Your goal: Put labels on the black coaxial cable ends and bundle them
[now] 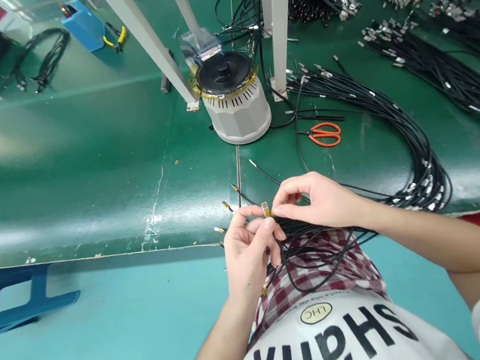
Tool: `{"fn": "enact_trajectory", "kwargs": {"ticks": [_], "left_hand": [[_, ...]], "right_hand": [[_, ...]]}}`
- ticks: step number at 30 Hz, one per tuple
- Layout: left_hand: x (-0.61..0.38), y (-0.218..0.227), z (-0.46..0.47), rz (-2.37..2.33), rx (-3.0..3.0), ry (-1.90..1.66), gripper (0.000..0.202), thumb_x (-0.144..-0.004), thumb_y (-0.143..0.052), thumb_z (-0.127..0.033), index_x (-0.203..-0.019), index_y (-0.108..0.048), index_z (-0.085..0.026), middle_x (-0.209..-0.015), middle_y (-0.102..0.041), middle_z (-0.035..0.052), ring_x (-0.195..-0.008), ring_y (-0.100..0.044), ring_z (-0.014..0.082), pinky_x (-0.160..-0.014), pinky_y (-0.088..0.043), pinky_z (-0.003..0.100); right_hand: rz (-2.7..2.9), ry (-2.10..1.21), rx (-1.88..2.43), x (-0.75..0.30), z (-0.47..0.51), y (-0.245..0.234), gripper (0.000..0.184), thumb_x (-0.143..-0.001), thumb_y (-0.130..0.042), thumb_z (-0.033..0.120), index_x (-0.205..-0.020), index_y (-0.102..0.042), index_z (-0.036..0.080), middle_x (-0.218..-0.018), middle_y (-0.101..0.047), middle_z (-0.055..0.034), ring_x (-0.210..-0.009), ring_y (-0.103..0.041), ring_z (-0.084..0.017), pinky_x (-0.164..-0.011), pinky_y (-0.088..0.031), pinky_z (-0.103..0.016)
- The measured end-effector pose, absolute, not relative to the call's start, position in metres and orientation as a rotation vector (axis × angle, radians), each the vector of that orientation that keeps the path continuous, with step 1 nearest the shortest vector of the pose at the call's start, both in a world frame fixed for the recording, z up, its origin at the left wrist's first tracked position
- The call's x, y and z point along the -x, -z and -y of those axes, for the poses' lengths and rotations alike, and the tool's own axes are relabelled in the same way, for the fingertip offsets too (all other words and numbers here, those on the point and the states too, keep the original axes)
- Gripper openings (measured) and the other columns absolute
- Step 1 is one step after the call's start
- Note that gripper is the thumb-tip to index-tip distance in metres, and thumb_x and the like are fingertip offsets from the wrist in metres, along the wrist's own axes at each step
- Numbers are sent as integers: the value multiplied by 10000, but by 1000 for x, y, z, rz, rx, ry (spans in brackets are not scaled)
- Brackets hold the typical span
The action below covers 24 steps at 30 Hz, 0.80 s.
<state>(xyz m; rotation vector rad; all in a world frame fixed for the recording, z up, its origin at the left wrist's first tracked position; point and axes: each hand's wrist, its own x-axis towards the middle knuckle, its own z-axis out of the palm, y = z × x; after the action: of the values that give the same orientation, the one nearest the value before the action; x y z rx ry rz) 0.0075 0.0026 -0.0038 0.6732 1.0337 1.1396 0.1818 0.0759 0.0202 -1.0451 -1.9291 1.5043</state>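
Note:
Close to the bench edge, my left hand [252, 248] is closed round a black cable, its thumb and forefinger at the cable's metal plug [265, 207]. Yellow tape shows at the base of that plug. From the right, my right hand [311, 198] comes in with thumb and forefinger pinched together at the taped part; exactly what the fingertips grip is too small to tell. Under both hands, loose black cables [313, 258] hang over the edge onto my lap. Several taped cable ends stick out left of my fingers.
A white tape dispenser [239, 116] with a black top and yellow tape stands ahead, between white metal posts [281, 25]. Orange-handled scissors [325, 134] lie to its right. A long cable bundle [407, 126] curves at right. Blue box [84, 25] and yellow-handled cutters [116, 38] lie far left.

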Motion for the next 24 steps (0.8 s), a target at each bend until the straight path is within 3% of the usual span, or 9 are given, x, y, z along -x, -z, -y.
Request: {"fn": "enact_trajectory", "kwargs": {"ticks": [4, 11, 17, 24], "left_hand": [[-7, 7, -3, -1036, -646, -1086, 278, -828, -744, -264, -906, -490, -182, -642, -688, -10, -317, -536, 91, -307, -387, 150], [-4, 14, -7, -1000, -576, -1110, 271, -826, -742, -278, -887, -502, -169, -649, -693, -1, -318, -549, 104, -291, -409, 165], [-5, 13, -5, -943, -586, -1088, 238, -842, -723, -242, -897, -503, -168, -667, -705, 6, -324, -567, 116, -294, -428, 174], [-5, 9, -3, -937, -593, -1081, 257, -833, -737, -264, -886, -505, -168, -669, -707, 6, -327, -574, 117, -301, -439, 177]], "right_hand": [[1988, -1420, 1083, -181, -75, -22, 155, -876, -640, 290, -841, -728, 167, -830, -719, -26, -762, -626, -147, -740, -474, -265], [2019, -1275, 1080, -182, -73, -26, 107, -864, -632, 220, -816, -710, 166, -798, -696, -19, -715, -610, -132, -691, -468, -256], [1979, -1406, 1059, -181, -75, -22, 162, -854, -672, 308, -791, -697, 161, -766, -678, -18, -703, -599, -132, -687, -469, -255], [1930, -1451, 1030, -178, -75, -17, 160, -840, -684, 307, -781, -683, 157, -757, -670, -22, -702, -586, -135, -693, -474, -258]]}}
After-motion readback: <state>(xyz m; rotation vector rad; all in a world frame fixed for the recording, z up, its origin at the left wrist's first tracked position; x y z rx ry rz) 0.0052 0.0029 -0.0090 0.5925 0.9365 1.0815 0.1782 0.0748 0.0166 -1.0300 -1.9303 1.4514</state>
